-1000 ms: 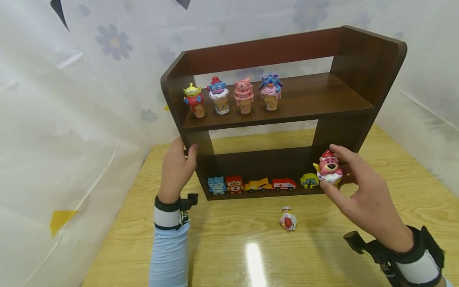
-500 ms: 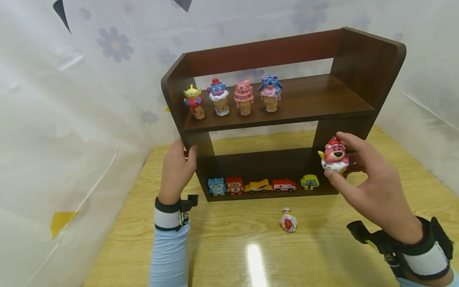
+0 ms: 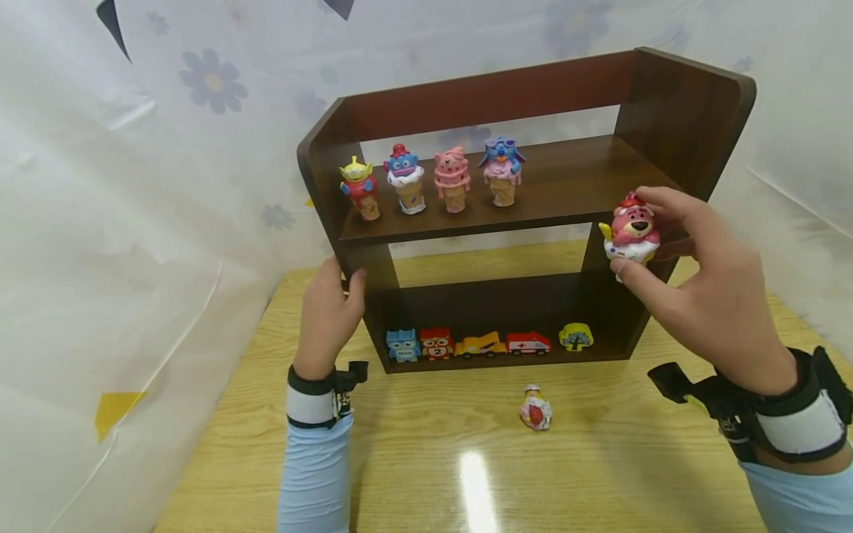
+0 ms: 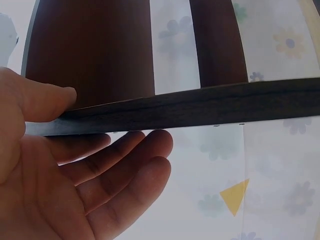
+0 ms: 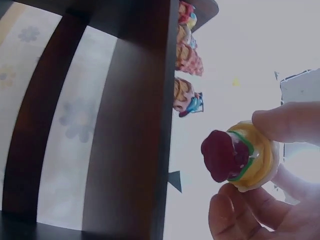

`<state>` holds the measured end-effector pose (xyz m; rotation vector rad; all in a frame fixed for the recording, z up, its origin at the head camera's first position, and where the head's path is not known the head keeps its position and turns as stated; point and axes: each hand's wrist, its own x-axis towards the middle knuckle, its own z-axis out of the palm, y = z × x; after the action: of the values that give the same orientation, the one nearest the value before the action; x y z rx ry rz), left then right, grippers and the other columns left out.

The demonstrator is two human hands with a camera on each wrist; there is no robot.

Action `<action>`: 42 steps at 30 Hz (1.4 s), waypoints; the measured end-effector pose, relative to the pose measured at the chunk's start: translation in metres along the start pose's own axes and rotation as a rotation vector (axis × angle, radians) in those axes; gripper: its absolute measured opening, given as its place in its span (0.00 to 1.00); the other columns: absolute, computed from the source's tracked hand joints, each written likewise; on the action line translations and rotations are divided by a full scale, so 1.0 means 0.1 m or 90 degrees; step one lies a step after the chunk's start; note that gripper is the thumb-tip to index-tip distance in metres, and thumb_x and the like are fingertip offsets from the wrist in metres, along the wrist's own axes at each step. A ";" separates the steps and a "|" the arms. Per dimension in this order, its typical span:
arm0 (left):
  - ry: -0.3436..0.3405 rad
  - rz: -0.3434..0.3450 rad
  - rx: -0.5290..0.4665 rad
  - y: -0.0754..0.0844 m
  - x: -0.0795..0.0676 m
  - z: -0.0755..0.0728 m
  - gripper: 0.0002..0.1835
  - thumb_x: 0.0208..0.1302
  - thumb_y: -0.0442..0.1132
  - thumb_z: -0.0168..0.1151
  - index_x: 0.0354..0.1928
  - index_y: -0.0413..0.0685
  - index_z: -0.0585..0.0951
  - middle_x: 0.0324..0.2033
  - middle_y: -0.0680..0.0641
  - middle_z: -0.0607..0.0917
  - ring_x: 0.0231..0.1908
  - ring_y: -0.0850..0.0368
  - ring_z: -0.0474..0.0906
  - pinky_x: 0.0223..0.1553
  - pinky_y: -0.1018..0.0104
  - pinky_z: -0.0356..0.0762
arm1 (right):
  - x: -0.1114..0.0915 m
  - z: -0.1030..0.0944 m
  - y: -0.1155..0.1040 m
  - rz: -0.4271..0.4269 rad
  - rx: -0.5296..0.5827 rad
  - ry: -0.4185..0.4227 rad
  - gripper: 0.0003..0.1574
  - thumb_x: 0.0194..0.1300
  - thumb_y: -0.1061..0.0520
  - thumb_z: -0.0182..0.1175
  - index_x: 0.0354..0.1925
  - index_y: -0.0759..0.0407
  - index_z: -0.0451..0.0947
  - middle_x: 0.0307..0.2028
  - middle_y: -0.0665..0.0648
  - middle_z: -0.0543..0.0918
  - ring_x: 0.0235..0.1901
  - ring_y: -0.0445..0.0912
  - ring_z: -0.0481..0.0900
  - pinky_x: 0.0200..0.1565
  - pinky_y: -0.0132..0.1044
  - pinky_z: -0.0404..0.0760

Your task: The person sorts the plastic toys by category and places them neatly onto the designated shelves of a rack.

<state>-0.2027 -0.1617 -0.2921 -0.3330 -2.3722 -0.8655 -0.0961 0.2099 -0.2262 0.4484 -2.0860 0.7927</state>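
Note:
My right hand [image 3: 723,296] pinches a pink bear figurine [image 3: 631,231] with a red hat and a white frosted base, at the height of the upper board's front edge, near its right end. In the right wrist view the figurine's underside [image 5: 257,150] shows yellow and dark red, with the thumb on one side and fingers on the other. At the left my left hand [image 3: 328,322] grips the side panel of a dark brown two-tier shelf [image 3: 586,174]. The left wrist view has the thumb on one face of the panel [image 4: 200,107] and fingertips against the other.
Several ice-cream-cone figurines, including a pink one [image 3: 453,180], stand on the upper board's left half. Below are owl blocks [image 3: 403,346], a yellow truck [image 3: 481,345], a red ambulance [image 3: 529,343] and a tree block [image 3: 576,337]. Another figurine [image 3: 535,409] lies on the table [image 3: 413,444].
My right hand has lifted the bear figurine from in front of the lower tier's right end up to the upper board, shifting slightly right. My left hand has stayed on the side panel.

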 end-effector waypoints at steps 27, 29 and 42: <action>-0.001 0.002 0.014 -0.01 0.00 0.01 0.14 0.72 0.42 0.54 0.47 0.36 0.76 0.39 0.36 0.83 0.37 0.40 0.82 0.38 0.48 0.82 | 0.83 0.38 -0.01 0.070 0.048 -0.035 0.38 0.61 0.60 0.66 0.68 0.54 0.66 0.59 0.62 0.78 0.47 0.38 0.77 0.49 0.13 0.74; -0.004 -0.001 0.014 -0.01 0.00 0.01 0.14 0.72 0.42 0.53 0.47 0.36 0.76 0.39 0.36 0.83 0.37 0.40 0.82 0.38 0.48 0.82 | 0.85 0.39 -0.01 0.081 0.049 -0.041 0.39 0.61 0.60 0.66 0.68 0.53 0.65 0.59 0.63 0.79 0.47 0.44 0.79 0.50 0.15 0.75; -0.013 -0.009 0.005 0.00 0.01 0.00 0.15 0.72 0.43 0.53 0.50 0.36 0.76 0.42 0.36 0.83 0.39 0.40 0.83 0.40 0.48 0.83 | 0.91 0.50 0.11 0.122 0.042 -0.116 0.45 0.63 0.59 0.65 0.74 0.53 0.56 0.61 0.68 0.75 0.54 0.63 0.78 0.55 0.29 0.81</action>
<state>-0.2036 -0.1615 -0.2911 -0.3246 -2.3985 -0.8629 -0.1842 0.1814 -0.1790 0.3707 -2.3032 0.9651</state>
